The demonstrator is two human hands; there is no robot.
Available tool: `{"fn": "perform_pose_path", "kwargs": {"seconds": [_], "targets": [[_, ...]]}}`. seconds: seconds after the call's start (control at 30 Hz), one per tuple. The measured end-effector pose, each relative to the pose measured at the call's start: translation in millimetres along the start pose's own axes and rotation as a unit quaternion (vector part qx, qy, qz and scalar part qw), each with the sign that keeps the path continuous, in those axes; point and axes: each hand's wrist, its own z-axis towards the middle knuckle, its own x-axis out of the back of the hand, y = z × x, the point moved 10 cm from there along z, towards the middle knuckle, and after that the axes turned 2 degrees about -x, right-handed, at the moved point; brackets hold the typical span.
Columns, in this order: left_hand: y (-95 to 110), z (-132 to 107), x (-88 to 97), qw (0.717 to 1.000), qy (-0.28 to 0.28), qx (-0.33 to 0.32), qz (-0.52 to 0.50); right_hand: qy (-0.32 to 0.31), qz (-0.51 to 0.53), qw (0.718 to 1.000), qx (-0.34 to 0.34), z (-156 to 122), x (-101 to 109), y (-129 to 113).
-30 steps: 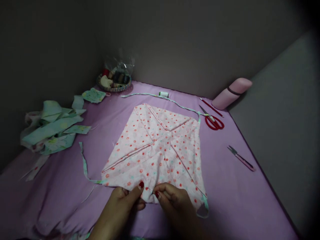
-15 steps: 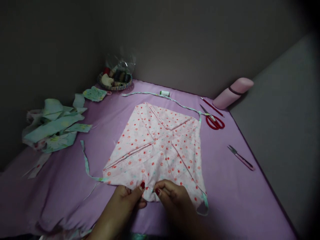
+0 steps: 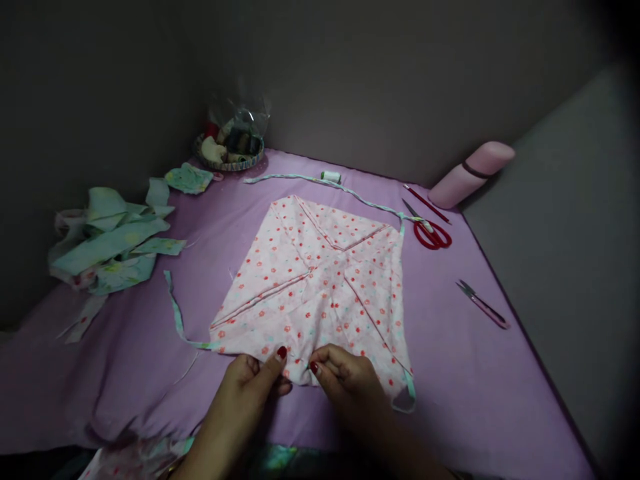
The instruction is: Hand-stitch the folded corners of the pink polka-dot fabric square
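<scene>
A pink fabric piece (image 3: 315, 280) with small red flowers lies spread on the purple cloth, creased into triangles. Green-patterned ties run from its corners: one tie (image 3: 176, 317) to the left, another tie (image 3: 320, 185) along the far side. My left hand (image 3: 250, 380) and my right hand (image 3: 345, 377) pinch the near edge of the fabric at its middle, thumbs close together on top. Both hands have red nails.
Red scissors (image 3: 431, 233) and a red pencil (image 3: 426, 203) lie at the far right, thread snips (image 3: 483, 305) nearer. A pink bottle (image 3: 470, 173) leans at the wall. A thread basket (image 3: 230, 148), a white spool (image 3: 331, 177) and green fabric scraps (image 3: 110, 243) sit left and back.
The view has tilted slightly, so everything sits a little higher in the picture. My hands keep the same pinch on the fabric's near edge.
</scene>
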Motion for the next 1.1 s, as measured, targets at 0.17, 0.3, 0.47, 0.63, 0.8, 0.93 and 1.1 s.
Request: {"fn": "perform_pose_path", "kwargs": {"seconds": [0.17,0.3,0.47,0.63,0.8,0.93,1.1], "targets": [[8.6,2.7,-0.4,0.999,-0.004,-0.040,0.015,0.000,-0.032,0.999,0.004,0.7,-0.5,-2.6],[10.8,3.4,-2.6,0.998,-0.015,-0.065,0.003,0.012,-0.069,0.997,0.019,-1.0,0.4,-9.4],[15.8,0.9,-4.1,0.996,-0.020,-0.085,0.013,0.024,-0.101,0.994,0.025,-2.4,-4.1,-12.9],[14.8,1.0,-2.1,0.999,0.000,-0.053,0.011,0.031,-0.038,0.999,0.017,-0.5,-5.6,-8.8],[8.4,1.2,-1.7,1.000,-0.002,-0.004,-0.017,0.016,0.022,1.000,0.006,1.1,-4.5,-5.6],[-5.3,2.3,-6.5,0.997,-0.027,0.029,-0.068,0.005,0.046,0.999,-0.005,2.5,-4.4,-4.3],[-17.6,7.1,-6.4,0.986,-0.018,0.013,-0.168,-0.003,0.058,0.998,-0.010,1.4,-5.4,-2.2]]}}
